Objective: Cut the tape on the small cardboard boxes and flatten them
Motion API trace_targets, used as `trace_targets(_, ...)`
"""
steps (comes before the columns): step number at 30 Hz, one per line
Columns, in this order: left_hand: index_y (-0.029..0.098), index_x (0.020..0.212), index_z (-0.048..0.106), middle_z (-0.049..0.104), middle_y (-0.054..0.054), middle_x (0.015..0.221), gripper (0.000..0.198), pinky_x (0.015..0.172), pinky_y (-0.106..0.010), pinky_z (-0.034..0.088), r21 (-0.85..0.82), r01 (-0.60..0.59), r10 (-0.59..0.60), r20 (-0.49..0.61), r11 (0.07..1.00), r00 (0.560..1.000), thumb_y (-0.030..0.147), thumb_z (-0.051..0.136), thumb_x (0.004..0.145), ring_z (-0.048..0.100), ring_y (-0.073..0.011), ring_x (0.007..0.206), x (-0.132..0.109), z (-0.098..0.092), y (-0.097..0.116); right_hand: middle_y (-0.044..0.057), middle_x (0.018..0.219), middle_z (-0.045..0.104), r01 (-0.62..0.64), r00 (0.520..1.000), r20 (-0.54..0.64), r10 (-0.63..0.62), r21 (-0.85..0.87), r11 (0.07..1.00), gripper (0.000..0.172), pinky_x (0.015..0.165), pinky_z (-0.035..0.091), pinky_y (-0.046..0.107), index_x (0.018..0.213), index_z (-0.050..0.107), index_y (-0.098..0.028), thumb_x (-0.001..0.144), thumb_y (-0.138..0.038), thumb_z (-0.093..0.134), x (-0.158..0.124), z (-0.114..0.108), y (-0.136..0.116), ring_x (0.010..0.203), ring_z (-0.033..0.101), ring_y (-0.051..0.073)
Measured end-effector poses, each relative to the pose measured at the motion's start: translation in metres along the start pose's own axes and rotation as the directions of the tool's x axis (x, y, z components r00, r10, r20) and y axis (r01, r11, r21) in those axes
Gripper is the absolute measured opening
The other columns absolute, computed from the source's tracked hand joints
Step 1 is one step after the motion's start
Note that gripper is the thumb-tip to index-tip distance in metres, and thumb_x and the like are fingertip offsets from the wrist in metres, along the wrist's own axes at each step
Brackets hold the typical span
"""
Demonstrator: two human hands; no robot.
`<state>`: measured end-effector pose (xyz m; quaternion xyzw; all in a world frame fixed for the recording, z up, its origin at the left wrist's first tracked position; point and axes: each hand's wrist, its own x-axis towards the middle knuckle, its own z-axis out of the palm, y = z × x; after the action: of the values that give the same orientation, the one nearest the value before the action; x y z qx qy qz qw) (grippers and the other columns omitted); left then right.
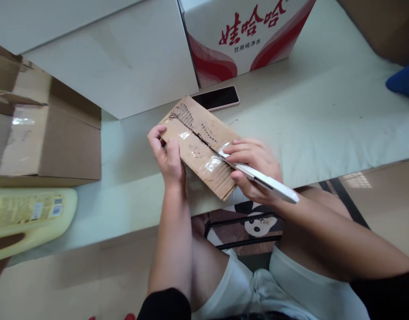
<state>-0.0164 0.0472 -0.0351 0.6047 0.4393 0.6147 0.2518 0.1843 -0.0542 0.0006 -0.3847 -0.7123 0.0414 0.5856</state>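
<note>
A small flat cardboard box (198,151) is tilted above the table's front edge, with clear tape and a long dark slit across its upper face. My left hand (168,155) is closed on the box's left end, thumb on top. In my right hand (256,166) is a white-handled cutter (271,184), its thin blade lying along the slit near the tape. The fingertips of this hand rest by the box's right end.
A dark-screened phone (221,97) lies behind the box. Farther back stand a white box (114,58) and a red-and-white carton (247,40). At the left are an open cardboard box (71,138) and a yellow bottle (62,211). Something blue (404,81) is at the right.
</note>
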Motion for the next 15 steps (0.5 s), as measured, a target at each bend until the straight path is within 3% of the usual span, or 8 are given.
trace_targets(8, 0.024, 0.118, 0.050, 0.056, -0.006, 0.110, 0.044, 0.096, -0.038, 0.048, -0.025, -0.002, 0.003, 0.009, 1.000, 1.000, 0.056, 0.057, 0.089, 0.058, -0.0209, 0.103, -0.0011, 0.0001, 0.0025, 0.006, 0.091, 0.075, -0.068, 0.986, -0.130, 0.104, 0.253, 0.965, 0.021, 0.093, 0.060, 0.048, 0.102, 0.068, -0.023, 0.098, -0.039, 0.055, -0.0032, 0.0048, 0.0001, 0.090, 0.073, 0.022)
trace_targets(15, 0.025, 0.117, 0.052, 0.056, -0.006, 0.112, 0.045, 0.096, -0.038, 0.049, 0.014, 0.002, -0.002, -0.001, 1.000, 1.000, 0.059, 0.057, 0.088, 0.058, -0.0207, 0.102, -0.0004, -0.0003, 0.0025, 0.005, 0.088, 0.075, -0.054, 0.982, -0.157, 0.106, 0.303, 0.951, 0.022, 0.091, 0.063, 0.046, 0.101, 0.068, -0.023, 0.099, -0.040, 0.054, -0.0026, 0.0033, 0.0008, 0.087, 0.073, 0.021)
